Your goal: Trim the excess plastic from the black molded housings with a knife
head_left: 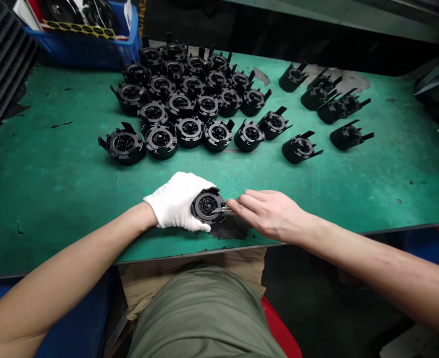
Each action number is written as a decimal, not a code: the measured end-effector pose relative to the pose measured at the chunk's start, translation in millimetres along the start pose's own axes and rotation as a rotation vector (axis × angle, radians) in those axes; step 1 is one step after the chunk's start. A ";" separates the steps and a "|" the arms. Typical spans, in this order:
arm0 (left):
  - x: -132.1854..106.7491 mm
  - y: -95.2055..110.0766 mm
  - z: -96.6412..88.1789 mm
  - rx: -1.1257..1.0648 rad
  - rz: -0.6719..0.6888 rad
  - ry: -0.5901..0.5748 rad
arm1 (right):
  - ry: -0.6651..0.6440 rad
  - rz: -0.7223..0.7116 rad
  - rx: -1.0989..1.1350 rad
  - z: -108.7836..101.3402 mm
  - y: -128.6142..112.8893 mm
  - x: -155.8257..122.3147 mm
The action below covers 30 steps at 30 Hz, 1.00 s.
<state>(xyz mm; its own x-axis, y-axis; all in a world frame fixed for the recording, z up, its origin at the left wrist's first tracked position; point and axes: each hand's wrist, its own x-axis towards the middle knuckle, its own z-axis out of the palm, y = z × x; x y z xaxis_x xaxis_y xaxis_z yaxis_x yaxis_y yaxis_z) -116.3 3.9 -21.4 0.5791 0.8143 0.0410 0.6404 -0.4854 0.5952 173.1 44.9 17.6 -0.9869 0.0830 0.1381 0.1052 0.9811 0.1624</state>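
Note:
My left hand [184, 201], in a white glove, is wrapped round a round black plastic housing [207, 206] near the table's front edge. The housing's ringed, ribbed face is turned up towards me, and a short tab stands at its far rim. Bare and closed, my right hand [266, 211] pinches a slim silver metal tool [224, 210]. Its pointed tip lies over the housing's face, right of the centre; whether it touches cannot be made out. The tool's rear end is hidden in my fingers.
Several similar black housings [160, 140] stand packed together beyond my hands. More housings [301, 147] are spaced out to the right on the green table [62, 199]. At the back left is a blue bin [88, 52] with assorted items, beside stacked dark ridged trays [3, 64].

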 end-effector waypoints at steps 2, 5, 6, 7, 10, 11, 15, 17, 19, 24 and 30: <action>-0.2 0.2 -0.1 -0.007 -0.002 -0.004 | 0.006 0.095 -0.007 -0.5 -14.8 -3.7; -0.2 0.8 -0.4 -0.013 -0.008 -0.008 | 0.052 0.244 -0.019 2.1 -40.1 -8.8; 0.0 1.0 -0.5 -0.013 -0.012 -0.007 | 0.052 0.285 -0.026 3.0 -47.9 -9.6; 0.1 1.3 -0.7 -0.013 -0.015 -0.007 | 0.043 0.322 -0.037 3.4 -54.9 -9.8; 0.6 2.3 -1.0 -0.014 -0.014 -0.013 | 0.016 0.376 -0.081 2.1 -68.8 -7.6; 0.7 2.6 -1.0 -0.014 -0.013 -0.015 | 0.017 0.374 -0.091 1.1 -70.9 -6.5; 0.9 2.5 -0.8 -0.016 -0.011 -0.021 | 0.039 0.313 -0.100 -0.4 -67.8 -5.4; 1.5 1.0 -0.8 -0.022 -0.004 -0.026 | 0.042 0.270 -0.082 1.8 -61.2 -7.4; 2.3 -0.1 -1.4 -0.030 0.014 -0.034 | 0.029 0.242 -0.047 4.8 -54.0 -9.8; -4.3 7.8 0.8 -0.007 0.019 0.073 | 0.057 0.394 0.100 4.0 -52.2 -10.9; -18.7 -28.9 49.8 0.010 -0.012 0.301 | 0.118 0.737 0.142 33.9 -56.3 -35.1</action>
<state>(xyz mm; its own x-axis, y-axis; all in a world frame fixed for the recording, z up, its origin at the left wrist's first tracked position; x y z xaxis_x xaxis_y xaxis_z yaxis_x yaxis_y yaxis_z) -120.5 -13.2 -79.3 0.3967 0.8768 0.2716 0.6520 -0.4774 0.5890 197.7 -7.3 -29.5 -0.6471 0.7142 0.2668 0.7077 0.6929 -0.1380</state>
